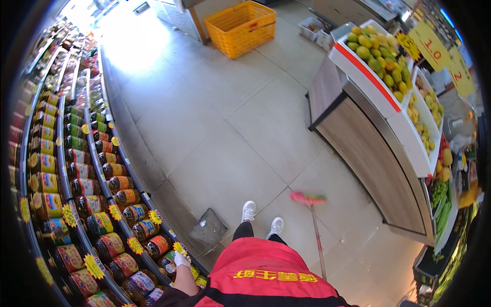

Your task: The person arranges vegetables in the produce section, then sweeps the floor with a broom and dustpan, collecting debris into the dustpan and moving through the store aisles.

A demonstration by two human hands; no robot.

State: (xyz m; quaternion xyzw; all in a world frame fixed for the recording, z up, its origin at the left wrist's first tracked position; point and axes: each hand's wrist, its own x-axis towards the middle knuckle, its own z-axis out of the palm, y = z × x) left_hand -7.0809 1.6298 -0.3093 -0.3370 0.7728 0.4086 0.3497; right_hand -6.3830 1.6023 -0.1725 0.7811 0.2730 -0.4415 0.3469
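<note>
My left hand (pixel 182 259), in what looks like a white glove, reaches to the front rail of the shelves on the left. Its fingers meet a yellow starburst price tag (pixel 179 248) there; whether they grip it is too small to tell. Just behind the hand lie bottles with green labels (pixel 167 262), partly hidden by the arm. My right hand is out of view. To the right of my red apron (pixel 264 257), a broom (pixel 317 234) with a pink and green head touches the floor. Its handle runs down behind the apron's edge.
Tiered shelves (pixel 85 161) of bottles and jars curve along the left. A dark grey block (pixel 209 227) lies on the floor by their base. Fruit crates (pixel 378 57) top a wooden stand (pixel 368 153) on the right. An orange plastic crate (pixel 241 30) stands ahead.
</note>
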